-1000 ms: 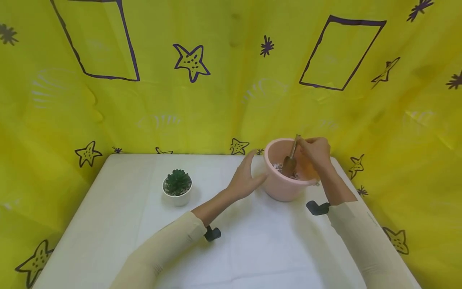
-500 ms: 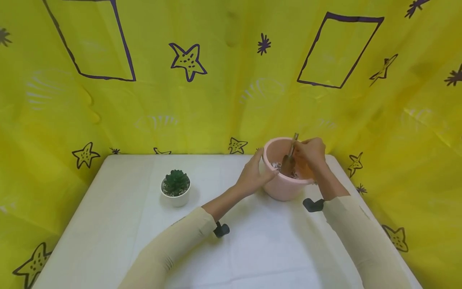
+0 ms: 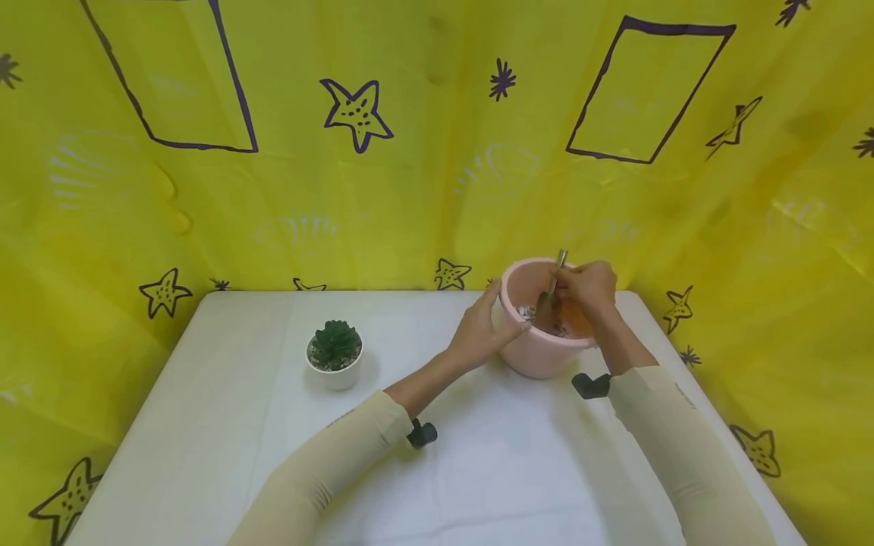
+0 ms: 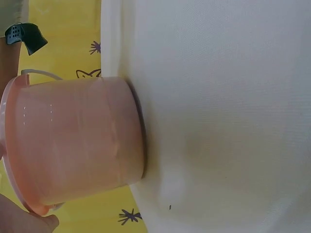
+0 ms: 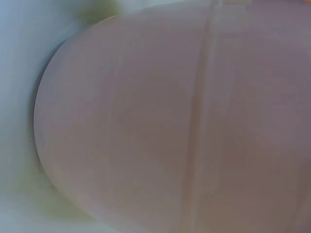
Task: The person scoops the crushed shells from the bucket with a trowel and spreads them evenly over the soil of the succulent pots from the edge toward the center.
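A pink bucket (image 3: 539, 356) stands upright at the back right of the table, with whitish bits (image 3: 526, 312) at its bottom. In the head view my left hand (image 3: 478, 330) holds the bucket's near-left rim, fingers at the outside and thumb over the edge. The right hand (image 3: 592, 287) pinches the handle of a small trowel (image 3: 548, 303), whose blade points down inside the bucket. The bucket's side wall (image 4: 80, 141) fills much of the left wrist view. Only its outer wall (image 5: 126, 121) shows in the right wrist view, so the right hand is hidden there.
A small white pot (image 3: 336, 377) with a green succulent (image 3: 335, 341) stands left of the bucket. White cloth covers the table (image 3: 437, 470). Behind it hangs a yellow curtain (image 3: 410, 182) with star drawings, close to the bucket's far side.
My left hand has moved right and taken hold of the bucket's rim. The right hand has shifted slightly left, still pinching the trowel, whose blade stays down in the bucket.
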{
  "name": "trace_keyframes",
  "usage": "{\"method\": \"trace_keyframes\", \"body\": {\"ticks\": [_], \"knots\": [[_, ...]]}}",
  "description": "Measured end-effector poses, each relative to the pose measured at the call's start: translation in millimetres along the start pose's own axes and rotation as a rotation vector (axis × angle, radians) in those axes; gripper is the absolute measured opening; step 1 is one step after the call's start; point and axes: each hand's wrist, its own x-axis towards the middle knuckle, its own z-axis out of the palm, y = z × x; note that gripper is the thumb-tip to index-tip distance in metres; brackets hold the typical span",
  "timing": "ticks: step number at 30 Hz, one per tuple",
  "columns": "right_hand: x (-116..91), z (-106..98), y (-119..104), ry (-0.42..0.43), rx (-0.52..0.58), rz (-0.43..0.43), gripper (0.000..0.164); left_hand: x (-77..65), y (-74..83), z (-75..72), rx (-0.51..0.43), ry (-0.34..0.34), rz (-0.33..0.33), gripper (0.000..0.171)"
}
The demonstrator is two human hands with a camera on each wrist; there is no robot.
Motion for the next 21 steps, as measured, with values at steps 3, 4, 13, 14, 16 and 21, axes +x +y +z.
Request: {"method": "trace_keyframes", "body": {"ticks": [3,4,13,14,16,21], "knots": [[2,1,2,0.007,-0.01,0.004,0.041,-0.5,0.7,1.9,0.001,0.001,-0.001,0.09],[2,1,2,0.005,-0.003,0.01,0.04,-1.0,0.8,2.3,0.0,0.001,-0.003,0.09],[-2,-5,-1,-0.056,0.012,0.01,0.037,-2.2,1.3,0.3,-0.002,0.001,-0.004,0.091],[-3,-6,-2,-0.059,0.025,0.007,0.036,-1.8,1.2,-0.3,-0.003,0.001,-0.003,0.091],[-2,-7,-2,-0.064,0.048,0.006,0.036,-0.9,1.1,-1.0,-0.004,0.002,0.001,0.091],[-2,-9,0,-0.077,0.083,-0.002,0.035,0.6,1.2,-0.7,-0.003,-0.006,0.003,0.092]]}}
